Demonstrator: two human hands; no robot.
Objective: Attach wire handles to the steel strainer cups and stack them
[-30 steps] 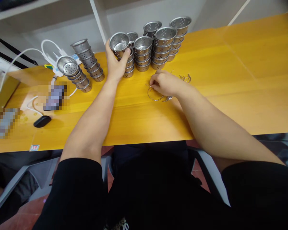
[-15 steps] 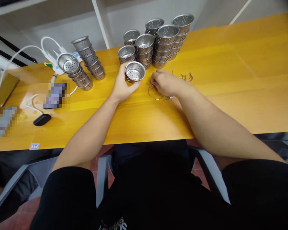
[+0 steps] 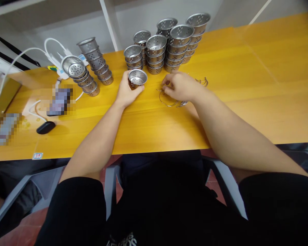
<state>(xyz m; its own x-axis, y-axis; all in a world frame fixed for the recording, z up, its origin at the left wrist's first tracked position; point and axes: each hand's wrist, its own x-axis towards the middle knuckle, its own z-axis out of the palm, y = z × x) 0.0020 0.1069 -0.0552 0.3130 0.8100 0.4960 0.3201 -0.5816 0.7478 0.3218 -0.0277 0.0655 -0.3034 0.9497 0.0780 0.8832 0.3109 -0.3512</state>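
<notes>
My left hand (image 3: 126,89) is wrapped round a perforated metal cup (image 3: 138,78), with its open rim facing up. This cup is just in front of several stacks of similar cups (image 3: 156,51); whether it touches the table is not clear. My right hand (image 3: 179,86) is over the table with curled fingers, a gap showing between thumb and forefinger and nothing visible in it. Beneath and beside that hand lie thin metal wire loops (image 3: 168,105), partly hidden by it. More curved wire pieces (image 3: 203,81) lie beyond my right wrist.
Two leaning stacks of perforated cups (image 3: 92,87) stand at the left, near white cables (image 3: 53,41). A blurred-out phone-like object (image 3: 60,101) and a black oval device (image 3: 46,127) lie in front of them. The yellow table (image 3: 154,133) runs along a grey wall.
My left hand has moved the cup left and slightly down, away from my right hand. The fingers of my right hand have loosened from a tighter curl. The wire loops look unmoved.
</notes>
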